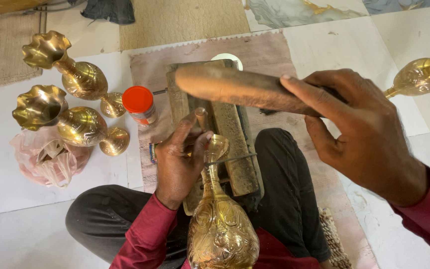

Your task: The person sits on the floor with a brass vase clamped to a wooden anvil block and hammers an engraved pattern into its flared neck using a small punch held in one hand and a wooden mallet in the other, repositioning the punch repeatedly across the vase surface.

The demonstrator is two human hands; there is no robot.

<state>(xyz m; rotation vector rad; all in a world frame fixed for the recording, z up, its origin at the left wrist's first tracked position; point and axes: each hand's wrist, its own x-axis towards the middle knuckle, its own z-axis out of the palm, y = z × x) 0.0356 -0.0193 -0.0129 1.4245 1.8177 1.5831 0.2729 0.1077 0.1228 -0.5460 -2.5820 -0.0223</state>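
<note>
My right hand (pixel 362 132) is raised and grips a thick wooden mallet (pixel 235 87), whose rounded head points left above the work. My left hand (pixel 177 157) pinches a small metal punch (pixel 201 118) upright against the neck of an engraved brass vase (pixel 220 224). The vase lies along my lap with its neck resting on a worn wooden block (pixel 232 144), and a thin metal rod crosses the neck.
Two finished brass vases (pixel 68 74) (pixel 65 119) with fluted mouths lie at the left beside a red-lidded jar (pixel 139 105) and a pink plastic bag (pixel 46 157). Another brass vase (pixel 421 74) lies at the right. A cloth mat (pixel 274 55) covers the tiled floor.
</note>
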